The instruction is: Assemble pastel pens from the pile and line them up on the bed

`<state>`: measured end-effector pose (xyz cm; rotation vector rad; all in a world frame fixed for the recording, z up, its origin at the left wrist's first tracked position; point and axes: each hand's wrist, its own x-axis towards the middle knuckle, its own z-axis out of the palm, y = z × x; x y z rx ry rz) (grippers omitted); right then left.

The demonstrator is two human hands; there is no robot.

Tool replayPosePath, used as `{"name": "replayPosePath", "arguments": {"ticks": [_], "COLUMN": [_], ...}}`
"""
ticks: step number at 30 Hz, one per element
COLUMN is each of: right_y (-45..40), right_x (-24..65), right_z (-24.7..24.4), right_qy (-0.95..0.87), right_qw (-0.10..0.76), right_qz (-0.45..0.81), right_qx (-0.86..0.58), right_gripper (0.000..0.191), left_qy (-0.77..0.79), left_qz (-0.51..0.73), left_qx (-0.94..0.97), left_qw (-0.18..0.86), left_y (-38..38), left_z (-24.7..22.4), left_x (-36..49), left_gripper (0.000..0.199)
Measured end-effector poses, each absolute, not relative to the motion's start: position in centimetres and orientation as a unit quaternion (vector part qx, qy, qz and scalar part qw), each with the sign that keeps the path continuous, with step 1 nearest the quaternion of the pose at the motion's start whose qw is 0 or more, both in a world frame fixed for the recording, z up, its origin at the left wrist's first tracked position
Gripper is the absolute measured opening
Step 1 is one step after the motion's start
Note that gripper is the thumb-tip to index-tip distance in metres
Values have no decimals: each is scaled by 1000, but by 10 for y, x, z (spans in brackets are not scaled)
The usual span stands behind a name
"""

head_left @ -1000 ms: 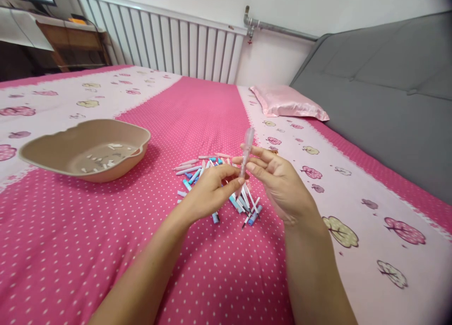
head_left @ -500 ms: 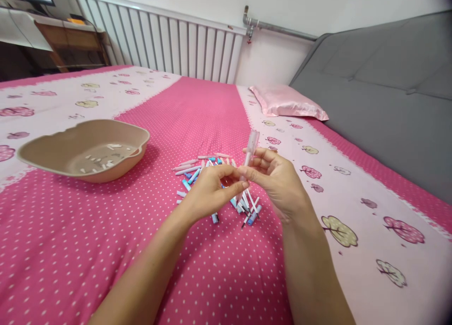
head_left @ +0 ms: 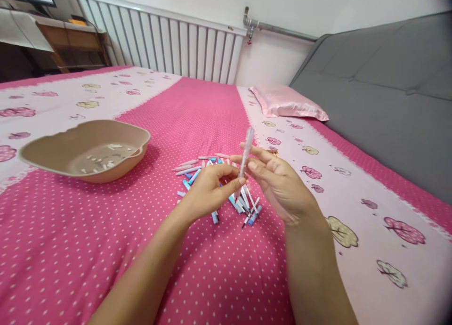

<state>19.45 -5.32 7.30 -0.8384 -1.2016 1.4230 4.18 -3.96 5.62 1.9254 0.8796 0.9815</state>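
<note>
A pale pink, translucent pen (head_left: 247,148) stands nearly upright above the bed. My left hand (head_left: 215,188) pinches its lower part between thumb and fingers. Close beside it on the right, my right hand (head_left: 278,183) has its fingers spread apart, some reaching behind the pen; whether one touches it I cannot tell. Below both hands lies a loose pile of pen parts: pink barrels (head_left: 187,167), blue caps (head_left: 215,216) and thin white refills (head_left: 251,198) with dark tips. My left hand hides part of this pile.
On the left, a beige basin (head_left: 63,150) holds several small white pieces. All this rests on a pink dotted bedspread (head_left: 219,278). Farther back are a pink pillow (head_left: 287,101), a white radiator (head_left: 158,37) and a grey headboard (head_left: 381,66).
My right hand has loosened its pinch on the pen, and its fingers have spread. The separate clear pink part at the pen's top no longer shows there. My left hand keeps its hold.
</note>
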Motion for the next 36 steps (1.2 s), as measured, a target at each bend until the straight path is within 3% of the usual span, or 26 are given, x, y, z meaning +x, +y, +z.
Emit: {"name": "replayPosePath", "arguments": {"ticks": [13, 19, 25, 36], "right_y": [-49, -51, -53, -51], "right_x": [193, 188, 189, 190], "right_z": [67, 70, 73, 69], "right_qy": [-491, -506, -518, -505], "right_qw": [557, 551, 528, 543], "right_qz": [537, 503, 558, 543], "right_qx": [-401, -432, -375, -394], "right_gripper": [48, 48, 33, 39], "left_qy": [358, 357, 358, 346], "left_qz": [400, 406, 404, 380], "left_qx": [747, 740, 744, 768], "left_qw": [393, 401, 395, 382], "left_y": [-39, -39, -39, -39], "left_z": [51, 52, 57, 57], "left_x": [42, 42, 41, 40], "left_gripper": [18, 19, 23, 25]}}
